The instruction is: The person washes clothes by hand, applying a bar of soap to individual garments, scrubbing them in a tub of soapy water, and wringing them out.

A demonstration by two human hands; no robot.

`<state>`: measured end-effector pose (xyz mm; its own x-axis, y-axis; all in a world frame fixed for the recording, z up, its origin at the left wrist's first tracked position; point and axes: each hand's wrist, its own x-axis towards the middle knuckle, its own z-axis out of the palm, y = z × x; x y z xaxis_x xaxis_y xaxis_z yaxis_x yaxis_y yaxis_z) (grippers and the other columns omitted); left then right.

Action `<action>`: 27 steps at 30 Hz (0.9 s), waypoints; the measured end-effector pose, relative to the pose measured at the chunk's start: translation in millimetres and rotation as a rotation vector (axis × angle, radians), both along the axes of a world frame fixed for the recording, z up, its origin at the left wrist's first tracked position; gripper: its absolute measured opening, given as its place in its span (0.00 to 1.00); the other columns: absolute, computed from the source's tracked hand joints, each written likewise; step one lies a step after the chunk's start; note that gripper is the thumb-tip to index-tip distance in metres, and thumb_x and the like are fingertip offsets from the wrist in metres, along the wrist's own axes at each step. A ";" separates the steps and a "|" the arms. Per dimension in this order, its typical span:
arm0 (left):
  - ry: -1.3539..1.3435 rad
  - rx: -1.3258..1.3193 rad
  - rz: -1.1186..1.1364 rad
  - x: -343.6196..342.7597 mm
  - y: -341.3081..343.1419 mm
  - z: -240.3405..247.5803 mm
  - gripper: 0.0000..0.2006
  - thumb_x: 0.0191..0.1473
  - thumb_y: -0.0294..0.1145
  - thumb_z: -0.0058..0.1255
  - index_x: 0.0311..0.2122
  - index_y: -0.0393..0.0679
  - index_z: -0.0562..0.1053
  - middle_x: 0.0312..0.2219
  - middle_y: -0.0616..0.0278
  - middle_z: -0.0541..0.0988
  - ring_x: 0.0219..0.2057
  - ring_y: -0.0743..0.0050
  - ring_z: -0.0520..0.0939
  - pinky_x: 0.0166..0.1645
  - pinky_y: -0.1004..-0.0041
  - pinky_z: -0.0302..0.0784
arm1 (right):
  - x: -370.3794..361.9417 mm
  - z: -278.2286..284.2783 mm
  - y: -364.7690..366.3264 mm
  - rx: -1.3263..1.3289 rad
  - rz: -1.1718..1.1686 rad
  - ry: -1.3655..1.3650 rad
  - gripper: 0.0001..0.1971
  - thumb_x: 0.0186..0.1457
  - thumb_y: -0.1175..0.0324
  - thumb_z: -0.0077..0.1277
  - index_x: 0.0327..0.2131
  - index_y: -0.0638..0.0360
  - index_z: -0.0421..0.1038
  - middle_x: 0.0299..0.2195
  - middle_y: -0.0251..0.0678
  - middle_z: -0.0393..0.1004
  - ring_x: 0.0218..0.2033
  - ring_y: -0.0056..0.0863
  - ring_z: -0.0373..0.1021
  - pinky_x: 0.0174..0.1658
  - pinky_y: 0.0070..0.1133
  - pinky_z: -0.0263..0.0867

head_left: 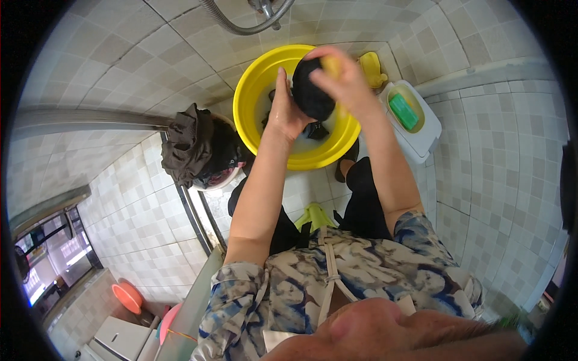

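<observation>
My left hand (288, 117) is under and beside a rounded piece of black cloth (313, 93), gripping its lower left side with the thumb pointing up. At the cloth's upper right, my right hand (343, 81) is smeared by motion; its fingers curl around the top edge. Yellow shows between those fingers, and I cannot make out whether it is the basin behind or something held. Both hands are over a round yellow basin (248, 129). Cloudy water and more dark cloth (315, 130) are inside it.
Left of the basin, dark clothes (188, 147) heap over a pale tub (224, 182). To the right stand a yellow scoop-like thing (372, 68) and a white container (419, 139) with a green block (403, 112) on top. A shower hose (244, 29) hangs on the far wall.
</observation>
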<state>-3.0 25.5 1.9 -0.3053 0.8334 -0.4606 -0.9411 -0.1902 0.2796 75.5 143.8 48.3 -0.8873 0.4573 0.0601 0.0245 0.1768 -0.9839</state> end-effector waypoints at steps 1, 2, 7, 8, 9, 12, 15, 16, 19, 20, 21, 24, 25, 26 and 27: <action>-0.047 0.047 -0.006 3.3 3.0 6.1 0.29 0.58 0.59 0.37 0.53 0.45 0.66 0.49 0.58 0.72 0.50 0.62 0.73 0.54 0.63 0.69 | -2.9 10.5 -22.3 0.098 0.098 -0.123 0.16 0.49 0.74 0.52 0.44 0.56 0.68 0.43 0.35 0.72 0.44 0.29 0.70 0.48 0.22 0.64; -0.164 0.609 0.077 -10.7 -7.9 -53.0 0.26 0.59 0.57 0.36 0.52 0.47 0.66 0.47 0.60 0.73 0.48 0.63 0.75 0.52 0.63 0.71 | -17.0 3.7 -55.9 0.475 0.176 0.087 0.17 0.46 0.73 0.53 0.43 0.56 0.68 0.39 0.37 0.72 0.40 0.33 0.71 0.45 0.23 0.65; -0.051 0.215 0.232 -19.0 -12.8 -13.4 0.24 0.59 0.55 0.36 0.51 0.48 0.67 0.47 0.61 0.74 0.48 0.63 0.75 0.51 0.63 0.72 | -33.4 -5.0 -94.1 1.206 -0.029 0.153 0.18 0.44 0.63 0.56 0.42 0.48 0.70 0.32 0.35 0.65 0.41 0.40 0.66 0.45 0.33 0.60; -0.042 0.198 0.236 -18.7 -12.1 -11.4 0.24 0.59 0.55 0.36 0.51 0.48 0.67 0.46 0.61 0.74 0.47 0.63 0.75 0.51 0.63 0.72 | -40.5 -0.1 -89.4 1.149 -0.075 0.110 0.17 0.46 0.59 0.54 0.42 0.49 0.70 0.34 0.37 0.67 0.44 0.40 0.64 0.45 0.34 0.57; -0.033 0.181 0.238 -16.6 -12.5 -11.0 0.24 0.59 0.54 0.36 0.51 0.49 0.67 0.46 0.61 0.74 0.47 0.63 0.75 0.51 0.62 0.72 | -47.2 -3.8 -81.2 1.151 -0.075 0.108 0.17 0.46 0.59 0.54 0.42 0.49 0.70 0.34 0.37 0.67 0.44 0.40 0.64 0.45 0.34 0.57; -0.068 0.147 0.244 -4.1 -2.9 -14.4 0.21 0.60 0.51 0.36 0.50 0.48 0.68 0.45 0.62 0.75 0.46 0.64 0.76 0.50 0.62 0.73 | -61.4 -15.2 -42.7 0.681 -0.413 -0.107 0.16 0.52 0.55 0.50 0.41 0.53 0.71 0.35 0.41 0.72 0.40 0.42 0.67 0.43 0.32 0.61; -0.161 0.125 0.305 4.9 -5.1 -3.9 0.19 0.58 0.46 0.39 0.48 0.46 0.71 0.44 0.60 0.76 0.45 0.63 0.77 0.52 0.61 0.72 | -43.8 -33.7 -24.2 0.354 -0.379 -0.186 0.16 0.55 0.56 0.47 0.41 0.58 0.69 0.34 0.45 0.73 0.37 0.45 0.70 0.41 0.30 0.64; -0.158 0.123 0.319 3.3 -6.3 -7.2 0.19 0.58 0.46 0.39 0.48 0.46 0.71 0.44 0.60 0.76 0.45 0.63 0.77 0.52 0.61 0.72 | -34.2 -33.9 -32.8 0.366 -0.349 -0.103 0.16 0.54 0.58 0.48 0.41 0.59 0.69 0.35 0.46 0.73 0.40 0.46 0.68 0.45 0.32 0.62; -0.127 0.457 0.405 -7.2 -16.7 -40.6 0.21 0.56 0.49 0.41 0.48 0.47 0.71 0.46 0.58 0.75 0.47 0.58 0.74 0.55 0.61 0.69 | -9.6 -35.9 -83.9 0.745 -0.327 0.241 0.17 0.52 0.66 0.51 0.46 0.58 0.67 0.44 0.47 0.69 0.48 0.48 0.62 0.52 0.35 0.57; -0.096 0.442 0.438 -5.2 -18.9 -38.1 0.20 0.56 0.49 0.42 0.48 0.48 0.71 0.45 0.58 0.75 0.48 0.58 0.74 0.56 0.61 0.68 | -8.2 -31.0 -88.0 0.841 -0.284 0.258 0.17 0.52 0.67 0.50 0.46 0.58 0.67 0.44 0.48 0.69 0.48 0.47 0.62 0.52 0.34 0.57; -0.063 0.426 0.471 -3.6 -21.8 -35.3 0.20 0.56 0.50 0.43 0.47 0.49 0.71 0.45 0.59 0.75 0.48 0.57 0.73 0.56 0.62 0.68 | -8.3 -26.5 -90.2 0.935 -0.238 0.276 0.16 0.53 0.67 0.48 0.47 0.58 0.67 0.44 0.48 0.69 0.49 0.46 0.62 0.53 0.33 0.57; -0.251 0.358 0.303 4.5 -3.0 -12.5 0.19 0.58 0.49 0.40 0.46 0.49 0.72 0.43 0.65 0.76 0.44 0.67 0.76 0.52 0.67 0.72 | -12.4 -39.1 -36.0 0.528 -0.199 0.232 0.15 0.57 0.68 0.44 0.48 0.61 0.66 0.45 0.45 0.69 0.49 0.39 0.65 0.53 0.26 0.58; -0.293 0.362 0.224 10.5 2.1 -8.9 0.18 0.58 0.49 0.39 0.46 0.49 0.71 0.43 0.65 0.76 0.44 0.67 0.77 0.51 0.67 0.72 | -15.3 -51.9 -18.8 0.326 -0.294 0.206 0.15 0.59 0.65 0.44 0.48 0.61 0.66 0.41 0.41 0.72 0.44 0.29 0.67 0.50 0.21 0.60; -0.256 0.357 0.197 14.4 3.5 -8.0 0.19 0.59 0.48 0.38 0.47 0.48 0.71 0.44 0.63 0.76 0.45 0.65 0.77 0.51 0.67 0.72 | -16.3 -51.1 -8.7 0.039 -0.330 0.171 0.16 0.59 0.64 0.45 0.47 0.61 0.67 0.38 0.39 0.72 0.41 0.26 0.68 0.47 0.19 0.61; -0.262 0.361 0.188 17.5 6.0 -7.2 0.19 0.59 0.48 0.38 0.47 0.48 0.71 0.44 0.63 0.76 0.45 0.65 0.77 0.51 0.67 0.72 | -13.9 -49.7 2.2 -0.246 -0.366 0.134 0.16 0.59 0.63 0.47 0.47 0.61 0.67 0.36 0.36 0.72 0.38 0.22 0.68 0.44 0.17 0.63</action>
<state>14.5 31.5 -5.4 -0.3781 0.8958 -0.2337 -0.9112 -0.4047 -0.0772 61.6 146.0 -1.4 -0.6568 0.7540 0.0139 -0.0886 -0.0588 -0.9943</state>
